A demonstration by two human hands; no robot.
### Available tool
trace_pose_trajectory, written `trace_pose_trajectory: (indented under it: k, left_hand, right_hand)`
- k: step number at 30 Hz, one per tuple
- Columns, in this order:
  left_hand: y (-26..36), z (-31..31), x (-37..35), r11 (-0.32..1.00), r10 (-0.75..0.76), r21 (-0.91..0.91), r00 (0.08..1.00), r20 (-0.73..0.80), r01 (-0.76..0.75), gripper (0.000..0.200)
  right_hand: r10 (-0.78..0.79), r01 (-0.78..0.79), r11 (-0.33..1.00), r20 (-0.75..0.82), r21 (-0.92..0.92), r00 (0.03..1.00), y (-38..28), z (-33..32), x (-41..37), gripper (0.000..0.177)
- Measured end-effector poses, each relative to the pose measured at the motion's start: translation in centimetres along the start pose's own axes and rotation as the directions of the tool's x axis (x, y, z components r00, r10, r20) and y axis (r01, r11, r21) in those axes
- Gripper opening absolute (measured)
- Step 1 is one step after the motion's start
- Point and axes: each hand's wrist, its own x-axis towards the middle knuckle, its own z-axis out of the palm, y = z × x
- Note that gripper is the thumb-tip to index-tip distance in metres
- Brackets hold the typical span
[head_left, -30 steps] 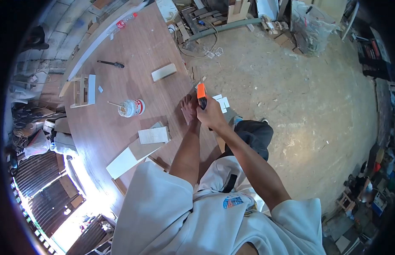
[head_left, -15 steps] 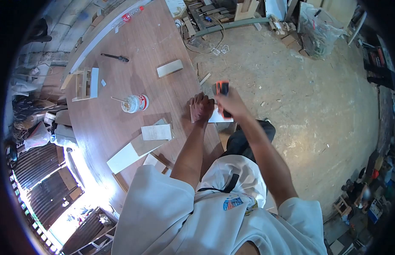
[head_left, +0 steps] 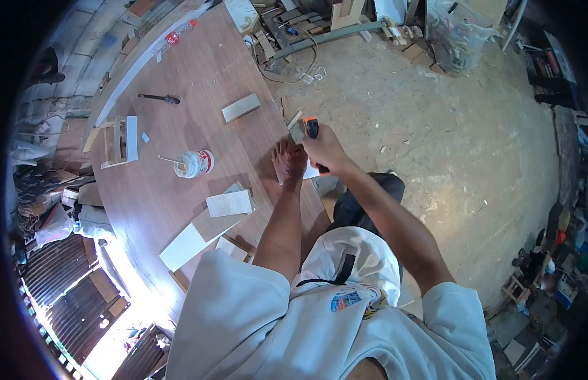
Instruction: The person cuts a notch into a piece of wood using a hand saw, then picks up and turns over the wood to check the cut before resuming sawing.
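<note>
My right hand (head_left: 323,150) is closed around the black and orange handle of a handsaw (head_left: 312,128). Its grey blade (head_left: 296,131) points toward the table edge and looks foreshortened. Just left of it, my left hand (head_left: 289,161) lies palm down with its fingers spread, pressing at the table's right edge. A white board (head_left: 311,171) shows between and below the two hands, sticking out past the edge. Most of that board is hidden under my hands.
On the brown table (head_left: 199,82) stand a white tub with a stick (head_left: 197,163), a wooden block (head_left: 241,107), stacked white boards (head_left: 229,204), a small wooden frame (head_left: 121,140), a dark tool (head_left: 159,98) and a bottle (head_left: 173,38). Scraps lie on the floor (head_left: 446,158).
My right hand and the saw have shifted a little, and the grey blade shows more clearly. My left hand's fingers look more spread. The whole view has moved slightly.
</note>
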Motion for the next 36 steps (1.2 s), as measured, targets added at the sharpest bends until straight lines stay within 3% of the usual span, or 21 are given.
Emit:
trace_pose_trajectory:
  k: [4, 6, 8, 10, 15, 17, 20, 22, 23, 24, 26, 28, 30, 31, 32, 33, 34, 35, 36]
  left_hand:
    - [0.8, -0.9, 0.5, 0.994, -0.083, -0.074, 0.993, -0.086, 0.077, 0.008]
    - [0.3, -0.5, 0.4, 0.992, -0.103, -0.073, 0.995, -0.012, 0.102, 0.009]
    - [0.2, 0.2, 0.5, 0.997, 0.014, -0.073, 1.0, -0.022, -0.015, 0.009]
    - [0.4, 0.4, 0.5, 0.992, -0.043, -0.124, 0.991, -0.13, 0.026, 0.01]
    - [0.2, 0.5, 0.9, 0.996, -0.063, -0.066, 0.993, -0.103, 0.056, 0.009]
    - [0.4, 0.2, 0.8, 0.995, -0.073, -0.071, 0.994, -0.08, 0.068, 0.009]
    - [0.5, 0.1, 1.2, 0.994, -0.049, -0.097, 0.996, -0.076, 0.041, 0.009]
    - [0.6, -0.2, 0.7, 0.993, -0.018, -0.115, 0.998, -0.068, 0.01, 0.009]
    - [0.7, -0.4, 0.6, 0.993, -0.004, -0.117, 0.998, -0.064, -0.004, 0.009]
    - [0.8, -0.5, 1.2, 0.993, 0.01, -0.116, 0.997, -0.075, -0.018, 0.009]
    - [0.3, 0.0, 1.1, 0.995, -0.012, -0.098, 0.999, -0.043, 0.008, 0.008]
    - [-0.2, 0.4, 0.6, 0.996, -0.043, -0.077, 0.999, -0.005, 0.043, 0.008]
    - [-0.8, 0.5, 0.3, 0.978, -0.064, -0.203, 0.994, -0.083, 0.046, 0.008]
    - [-0.8, 0.9, 0.9, 0.996, -0.033, -0.089, 0.988, -0.152, 0.02, 0.007]
    - [-0.7, 1.3, 1.3, 0.995, -0.033, -0.095, 0.986, -0.161, 0.017, 0.007]
    - [-0.2, 0.6, 1.1, 0.991, 0.05, -0.116, 0.99, -0.134, -0.066, 0.008]
    - [-0.1, 0.1, 0.7, 0.98, 0.133, -0.134, 0.986, -0.105, -0.146, 0.008]
    - [0.4, 0.2, 0.8, 0.995, 0.097, -0.019, 0.995, -0.007, -0.097, 0.009]
    - [0.4, 0.1, 0.6, 0.996, 0.088, -0.015, 0.996, 0.0, -0.088, 0.009]
  right_hand:
    - [-0.058, 0.058, 0.998, 0.029, 0.024, 0.998, -1.9, -0.3, -4.5, 0.007]
    - [-0.021, 0.021, 1.0, 0.001, -0.012, 1.0, -2.4, -0.8, -7.7, 0.006]
    - [-0.108, 0.102, 0.992, -0.091, -0.075, 0.99, -1.4, -0.9, -9.6, 0.007]
    - [-0.058, 0.053, 0.996, -0.087, -0.066, 0.995, -3.2, -1.0, -12.5, 0.008]
    - [0.007, -0.006, 1.0, -0.055, 0.02, 0.998, -7.9, -1.5, -19.5, 0.011]
    - [0.081, -0.085, 0.991, 0.046, 0.104, 0.996, -10.3, -2.0, -21.9, 0.014]
    - [-0.021, 0.02, 0.999, 0.012, 0.031, 1.0, -8.9, -2.3, -20.9, 0.012]
    - [-0.063, 0.047, 0.986, -0.1, -0.158, 0.993, -5.1, -2.7, -15.5, 0.012]
    - [-0.007, -0.009, 0.992, -0.129, -0.124, 0.992, -3.9, -2.7, -12.6, 0.013]
    - [-0.05, 0.03, 0.983, -0.108, -0.181, 0.993, -2.6, -2.7, -8.9, 0.011]
    - [0.011, -0.013, 0.996, 0.027, 0.089, 1.0, -2.6, -1.6, -3.8, 0.011]
    - [0.018, -0.022, 0.998, 0.062, 0.057, 0.998, -3.3, 0.4, -1.3, 0.011]
    - [0.028, -0.031, 0.999, 0.083, 0.034, 0.996, -2.9, 0.7, -1.8, 0.011]
    - [-0.054, 0.055, 0.998, 0.014, -0.034, 0.998, -2.4, 0.6, -3.1, 0.01]
    - [-0.144, 0.138, 0.984, -0.047, -0.113, 0.989, -1.9, 0.3, -4.2, 0.009]
    - [-0.067, 0.069, 0.997, -0.101, 0.02, 0.993, -1.2, -0.2, -5.4, 0.009]
    - [-0.06, 0.062, 0.998, -0.091, 0.02, 0.994, -0.2, -0.5, -6.3, 0.009]
    - [-0.164, 0.159, 0.986, -0.141, -0.05, 0.976, 0.8, -0.8, -6.7, 0.008]
    - [-0.266, 0.245, 0.961, -0.187, -0.124, 0.946, 1.2, -0.8, -7.2, 0.008]
